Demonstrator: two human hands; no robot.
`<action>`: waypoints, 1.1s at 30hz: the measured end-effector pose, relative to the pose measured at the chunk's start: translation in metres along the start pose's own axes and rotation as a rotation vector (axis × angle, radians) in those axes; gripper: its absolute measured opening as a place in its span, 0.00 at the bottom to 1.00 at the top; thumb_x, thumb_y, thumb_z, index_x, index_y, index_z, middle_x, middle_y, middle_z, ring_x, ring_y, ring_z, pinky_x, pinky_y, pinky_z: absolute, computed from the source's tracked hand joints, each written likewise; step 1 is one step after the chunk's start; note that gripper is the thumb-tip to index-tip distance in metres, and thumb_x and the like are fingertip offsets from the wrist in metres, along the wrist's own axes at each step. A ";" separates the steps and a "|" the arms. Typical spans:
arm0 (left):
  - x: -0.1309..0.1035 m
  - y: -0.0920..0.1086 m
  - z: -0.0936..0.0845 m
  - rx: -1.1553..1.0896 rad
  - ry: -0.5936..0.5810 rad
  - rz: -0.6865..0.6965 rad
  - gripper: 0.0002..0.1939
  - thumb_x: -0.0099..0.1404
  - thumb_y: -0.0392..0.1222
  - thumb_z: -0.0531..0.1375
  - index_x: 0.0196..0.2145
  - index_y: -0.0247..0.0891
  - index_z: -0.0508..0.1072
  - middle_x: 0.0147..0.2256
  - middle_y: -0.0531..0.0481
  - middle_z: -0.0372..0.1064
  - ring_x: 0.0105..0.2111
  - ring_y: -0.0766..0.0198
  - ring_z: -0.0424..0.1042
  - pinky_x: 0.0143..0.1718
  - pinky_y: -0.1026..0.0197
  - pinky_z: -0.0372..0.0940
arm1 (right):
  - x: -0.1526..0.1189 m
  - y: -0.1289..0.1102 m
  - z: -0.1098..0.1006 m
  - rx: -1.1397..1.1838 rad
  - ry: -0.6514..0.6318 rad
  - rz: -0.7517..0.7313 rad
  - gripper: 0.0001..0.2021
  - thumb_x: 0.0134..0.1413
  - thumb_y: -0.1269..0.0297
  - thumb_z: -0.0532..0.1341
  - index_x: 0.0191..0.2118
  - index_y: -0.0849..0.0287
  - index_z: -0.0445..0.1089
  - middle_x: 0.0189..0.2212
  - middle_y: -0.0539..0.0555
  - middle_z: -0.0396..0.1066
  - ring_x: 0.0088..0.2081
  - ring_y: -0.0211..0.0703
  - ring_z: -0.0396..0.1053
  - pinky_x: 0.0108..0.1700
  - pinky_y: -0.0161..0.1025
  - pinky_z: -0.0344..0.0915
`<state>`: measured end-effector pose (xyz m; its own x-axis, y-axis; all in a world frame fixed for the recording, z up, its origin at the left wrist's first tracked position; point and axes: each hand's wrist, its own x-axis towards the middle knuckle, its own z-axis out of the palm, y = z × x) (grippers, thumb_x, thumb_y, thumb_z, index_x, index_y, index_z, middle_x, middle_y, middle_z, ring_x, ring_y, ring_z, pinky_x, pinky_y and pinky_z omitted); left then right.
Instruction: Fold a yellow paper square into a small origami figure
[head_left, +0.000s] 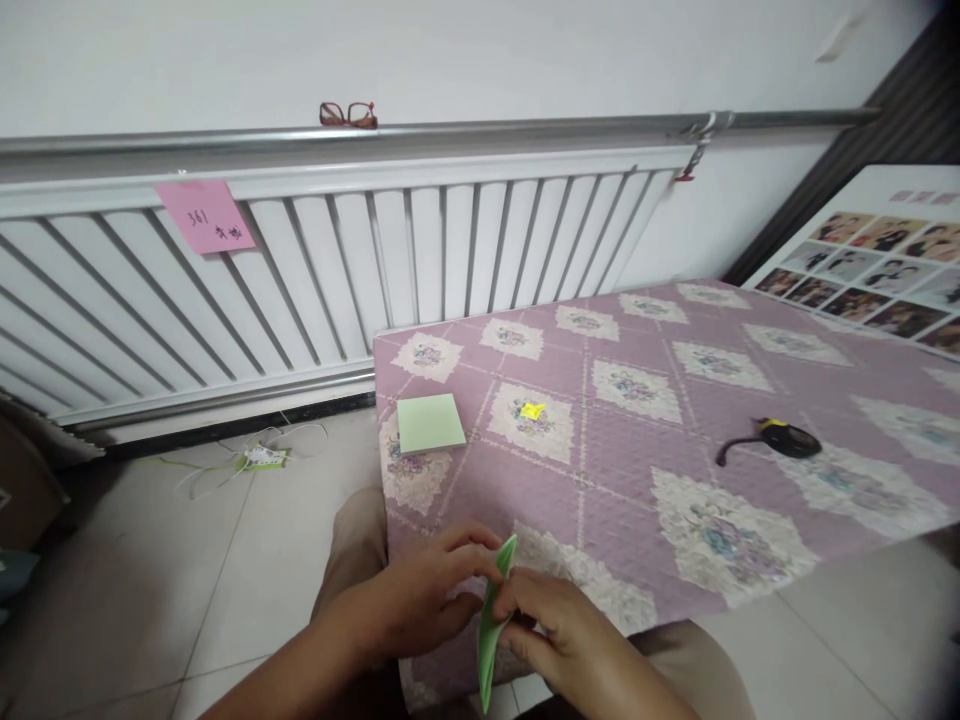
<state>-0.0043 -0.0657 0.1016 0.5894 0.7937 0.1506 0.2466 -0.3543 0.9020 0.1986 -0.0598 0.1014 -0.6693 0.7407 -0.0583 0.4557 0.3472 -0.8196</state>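
A folded piece of green paper (489,655) stands on edge between my two hands, just over the table's near edge. My left hand (427,590) presses fingers and thumb against its left side. From the right, my right hand (559,625) pinches the same paper, thumb low and fingers curled. Both hands are closed on it; some fingertips are hidden behind the paper. Beyond them on the table lie a pad of pale green square paper (430,423) and a small folded yellow paper piece (532,411).
A purple flowered cloth covers the table (611,500). A black object with a strap (787,438) lies at right, near a photo board (877,255). Behind is a white radiator (435,240) with a pink note (206,217). Glasses (349,116) rest on the pipe; a power strip (264,457) lies on the floor.
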 end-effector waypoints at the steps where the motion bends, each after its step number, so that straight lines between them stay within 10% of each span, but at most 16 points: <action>1: 0.002 0.002 -0.002 0.010 -0.023 0.003 0.21 0.58 0.26 0.53 0.47 0.44 0.70 0.52 0.45 0.61 0.51 0.58 0.63 0.53 0.57 0.57 | -0.001 -0.001 0.000 0.009 -0.005 -0.004 0.06 0.50 0.73 0.60 0.31 0.54 0.69 0.30 0.45 0.71 0.33 0.37 0.67 0.36 0.31 0.58; 16: 0.005 0.009 -0.009 -0.134 -0.238 -0.056 0.02 0.60 0.37 0.59 0.30 0.39 0.72 0.32 0.50 0.67 0.30 0.66 0.65 0.32 0.66 0.61 | -0.010 -0.002 -0.014 0.483 -0.131 0.193 0.04 0.49 0.64 0.61 0.27 0.58 0.67 0.23 0.45 0.65 0.26 0.34 0.61 0.30 0.31 0.56; 26: 0.003 -0.011 -0.007 -0.630 -0.148 -0.279 0.11 0.55 0.45 0.65 0.32 0.37 0.71 0.27 0.54 0.64 0.26 0.69 0.61 0.29 0.66 0.57 | -0.007 0.018 -0.002 0.796 0.015 0.202 0.19 0.48 0.45 0.63 0.27 0.59 0.66 0.19 0.44 0.61 0.21 0.31 0.57 0.27 0.31 0.57; 33: 0.008 -0.014 -0.009 -0.549 -0.188 -0.253 0.12 0.58 0.50 0.63 0.29 0.37 0.73 0.29 0.51 0.65 0.28 0.66 0.64 0.32 0.64 0.59 | 0.000 0.023 0.005 0.830 0.033 0.274 0.19 0.48 0.47 0.63 0.29 0.60 0.66 0.22 0.44 0.61 0.22 0.30 0.58 0.27 0.31 0.58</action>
<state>-0.0101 -0.0502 0.0942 0.7018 0.7018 -0.1226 -0.0057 0.1776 0.9841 0.2062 -0.0547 0.0803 -0.5760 0.7573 -0.3078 0.0150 -0.3666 -0.9302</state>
